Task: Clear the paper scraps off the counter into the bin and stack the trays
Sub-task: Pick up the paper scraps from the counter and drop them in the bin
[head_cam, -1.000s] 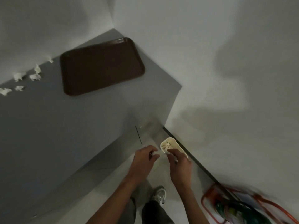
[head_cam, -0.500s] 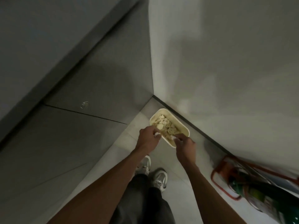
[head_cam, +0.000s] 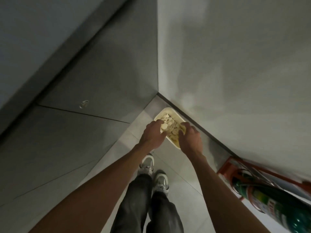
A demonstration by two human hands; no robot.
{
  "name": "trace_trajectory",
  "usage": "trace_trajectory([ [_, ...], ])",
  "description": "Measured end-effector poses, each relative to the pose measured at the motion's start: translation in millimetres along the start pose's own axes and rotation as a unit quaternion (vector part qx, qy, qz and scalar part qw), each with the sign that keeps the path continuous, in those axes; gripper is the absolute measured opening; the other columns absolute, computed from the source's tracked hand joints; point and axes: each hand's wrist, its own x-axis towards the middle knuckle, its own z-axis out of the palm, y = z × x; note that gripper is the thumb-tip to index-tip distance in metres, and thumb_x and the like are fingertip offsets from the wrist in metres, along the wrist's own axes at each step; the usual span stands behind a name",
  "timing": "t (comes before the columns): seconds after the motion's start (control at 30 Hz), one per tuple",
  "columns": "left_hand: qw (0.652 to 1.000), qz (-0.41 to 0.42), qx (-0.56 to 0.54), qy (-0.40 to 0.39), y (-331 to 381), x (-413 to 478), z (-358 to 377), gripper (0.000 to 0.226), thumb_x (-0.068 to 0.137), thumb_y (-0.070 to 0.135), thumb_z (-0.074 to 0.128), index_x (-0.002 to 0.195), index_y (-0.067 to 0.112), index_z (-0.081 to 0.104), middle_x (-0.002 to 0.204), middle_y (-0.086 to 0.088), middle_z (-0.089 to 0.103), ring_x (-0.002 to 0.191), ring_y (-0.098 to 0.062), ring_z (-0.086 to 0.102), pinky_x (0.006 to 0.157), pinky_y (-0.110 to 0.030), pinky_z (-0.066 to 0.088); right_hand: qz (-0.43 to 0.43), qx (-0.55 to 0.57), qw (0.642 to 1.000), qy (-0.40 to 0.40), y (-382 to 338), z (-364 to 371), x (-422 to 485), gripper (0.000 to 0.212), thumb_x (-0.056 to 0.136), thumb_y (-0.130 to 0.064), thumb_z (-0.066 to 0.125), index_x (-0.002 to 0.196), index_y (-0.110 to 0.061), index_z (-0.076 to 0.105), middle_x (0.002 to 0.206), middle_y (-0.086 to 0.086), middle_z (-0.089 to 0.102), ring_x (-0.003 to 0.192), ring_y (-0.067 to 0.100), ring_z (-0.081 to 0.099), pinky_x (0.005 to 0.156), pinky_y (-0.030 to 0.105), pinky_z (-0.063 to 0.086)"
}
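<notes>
Right hand (head_cam: 190, 138) forward — bin (head_cam: 168, 109) along wall (head_cam: 235, 81)

Green extinguisher (head_cam: 276, 204) in red stand (head_cam: 224, 166)

Forearms (head_cam: 104, 187) bare to frame edge. Trousers (head_cam: 143, 207) dk grey, loose, creased. Trainers (head_cam: 147, 165) grey/white, chunky, pale toes.

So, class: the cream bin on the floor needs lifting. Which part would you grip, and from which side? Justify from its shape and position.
I'd grip the bin by its long rims, one hand each, from above on the open-floor side. It is oblong and open-topped with scraps inside, so keep it level; the wall alongside blocks a sideways reach.
</notes>
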Motion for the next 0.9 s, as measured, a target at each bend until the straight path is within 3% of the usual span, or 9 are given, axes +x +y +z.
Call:
trace_trajectory([
  [0.2, 0.998, -0.006, -0.016, 0.057, 14.3, -111.1, -81.7, 0.048, 0.101, 0.032, 0.058, 0.147, 0.026, 0.045, 0.144, -0.002, 0.053, 0.135, -0.025, 0.046, 0.109, -0.041, 0.044, -0.095, 0.011, 0.995, -0.016, -79.2, -71.7, -102.9, 0.04, 0.105, -0.032, 0.054, 0.144, -0.022, 0.053, 0.143, 0.01, 0.061, 0.122, 0.033, 0.062, 0.095, 0.044, 0.055],
  [0.3, 0.994, -0.005, -0.035, 0.101, 20.5, -178.8, -120.5, 0.048, 0.101, 0.032, 0.056, 0.147, 0.026, 0.045, 0.144, -0.001, 0.053, 0.134, -0.023, 0.046, 0.111, -0.036, 0.04, -0.125, 0.03, 0.992, -0.013, -120.0, -105.2, -161.7, 0.043, 0.105, -0.037, 0.054, 0.146, -0.024, 0.052, 0.145, 0.008, 0.061, 0.125, 0.033, 0.061, 0.101, 0.044, 0.053],
  [0.4, 0.987, 0.002, -0.064, 0.15, 24.7, -245.6, -155.0, 0.045, 0.101, 0.033, 0.055, 0.145, 0.029, 0.047, 0.139, 0.004, 0.057, 0.129, -0.017, 0.05, 0.108, -0.026, 0.038, -0.156, 0.045, 0.987, 0.007, -156.7, -134.7, -214.5, 0.04, 0.105, -0.039, 0.055, 0.143, -0.027, 0.055, 0.138, 0.008, 0.065, 0.12, 0.033, 0.063, 0.1, 0.044, 0.053],
  [0.5, 0.975, 0.005, -0.108, 0.194, 14.8, -313.5, -185.6, 0.041, 0.1, 0.034, 0.056, 0.14, 0.031, 0.051, 0.131, 0.007, 0.061, 0.122, -0.013, 0.057, 0.107, -0.033, 0.047, -0.198, 0.071, 0.978, 0.013, -192.9, -158.5, -263.5, 0.036, 0.105, -0.035, 0.057, 0.14, -0.026, 0.058, 0.127, 0.007, 0.069, 0.112, 0.031, 0.066, 0.095, 0.041, 0.053],
  [0.57, 0.963, 0.008, -0.139, 0.229, 8.1, -356.1, -206.9, 0.038, 0.099, 0.033, 0.057, 0.137, 0.03, 0.054, 0.127, 0.009, 0.064, 0.118, -0.01, 0.06, 0.103, -0.032, 0.049, -0.232, 0.079, 0.97, 0.003, -214.6, -169.3, -290.4, 0.038, 0.105, -0.037, 0.055, 0.142, -0.028, 0.056, 0.129, 0.004, 0.068, 0.114, 0.029, 0.066, 0.097, 0.044, 0.054],
  [0.7, 0.938, -0.006, -0.161, 0.307, -6.6, -427.8, -248.0, 0.034, 0.099, 0.025, 0.06, 0.133, 0.022, 0.06, 0.123, 0.007, 0.07, 0.115, -0.011, 0.064, 0.092, -0.014, 0.039, -0.297, 0.089, 0.951, 0.001, -260.1, -184.8, -334.4, 0.04, 0.104, -0.041, 0.054, 0.142, -0.027, 0.055, 0.138, -0.001, 0.065, 0.124, 0.023, 0.062, 0.102, 0.038, 0.05],
  [0.8, 0.898, 0.003, -0.223, 0.38, -33.4, -465.3, -271.0, 0.029, 0.094, 0.018, 0.065, 0.123, 0.022, 0.066, 0.107, 0.009, 0.074, 0.102, -0.004, 0.069, 0.094, -0.027, 0.054, -0.338, 0.078, 0.938, -0.005, -296.6, -188.0, -364.8, 0.038, 0.105, -0.037, 0.055, 0.14, -0.024, 0.058, 0.137, -0.001, 0.065, 0.124, 0.02, 0.061, 0.101, 0.029, 0.045],
  [0.9, 0.867, -0.016, -0.249, 0.432, -68.1, -485.4, -287.1, 0.024, 0.093, 0.017, 0.068, 0.115, 0.025, 0.067, 0.093, 0.017, 0.072, 0.089, 0.008, 0.067, 0.086, -0.027, 0.057, -0.371, 0.067, 0.926, 0.002, -329.9, -174.8, -385.4, 0.033, 0.102, -0.028, 0.062, 0.134, -0.023, 0.063, 0.128, 0.0, 0.069, 0.116, 0.021, 0.064, 0.093, 0.024, 0.04],
])
